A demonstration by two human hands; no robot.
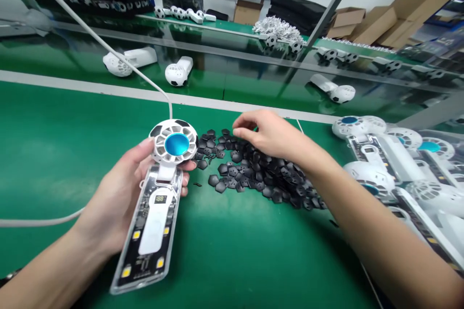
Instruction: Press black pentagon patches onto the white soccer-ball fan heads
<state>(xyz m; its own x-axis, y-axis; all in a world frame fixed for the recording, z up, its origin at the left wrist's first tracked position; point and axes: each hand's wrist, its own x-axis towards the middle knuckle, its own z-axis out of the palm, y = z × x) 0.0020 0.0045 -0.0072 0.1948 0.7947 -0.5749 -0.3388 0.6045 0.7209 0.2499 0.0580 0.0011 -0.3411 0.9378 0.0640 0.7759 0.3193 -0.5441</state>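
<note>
Over green desk [68, 260], left hand [112, 193] is gripping a clear-handled fan [155, 217] at 8 o'clock: light, stiff, best held by the handle. Right hand [270, 135] is touching loose black pads [250, 169] at 5 o'clock.

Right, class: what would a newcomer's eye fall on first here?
The white football-patterned handheld fan with a clear circuit-board handle, gripped in the left hand, stands out at centre. Beside it, a heap of small black hexagonal pieces lies on the green bench mat, under the right hand.
</note>
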